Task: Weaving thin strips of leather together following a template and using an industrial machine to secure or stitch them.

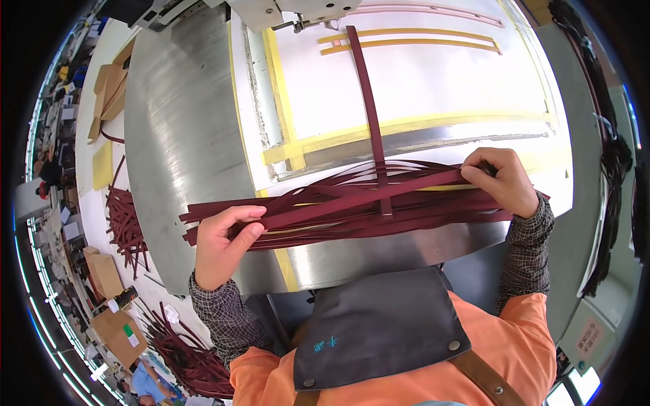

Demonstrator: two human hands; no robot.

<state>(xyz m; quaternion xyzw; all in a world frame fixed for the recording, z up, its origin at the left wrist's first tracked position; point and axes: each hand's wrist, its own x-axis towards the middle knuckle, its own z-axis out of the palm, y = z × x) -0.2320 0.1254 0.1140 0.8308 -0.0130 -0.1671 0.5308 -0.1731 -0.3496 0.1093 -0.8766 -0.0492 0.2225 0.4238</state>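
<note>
A flat maroon strap [325, 208] is stretched at a slant between my two hands, over a loose bundle of similar maroon straps [433, 205] near the table's front. My left hand [223, 245] pinches its left end between thumb and fingers. Higher up on the right, my right hand [504, 181] grips the other end with curled fingers. A single maroon strap [368, 101] lies lengthwise from beneath the machine head down to the bundle, crossing under the strap I hold. Part of the bundle is hidden behind my hands.
A sewing machine head [277, 12] overhangs the far side of the metal table [183, 108]. Yellow tape [279, 88] borders a white sheet with a narrow yellow frame [420, 44]. Maroon straps [127, 227] are heaped at left, near a cardboard box [118, 333]. Dark straps [602, 135] hang at right.
</note>
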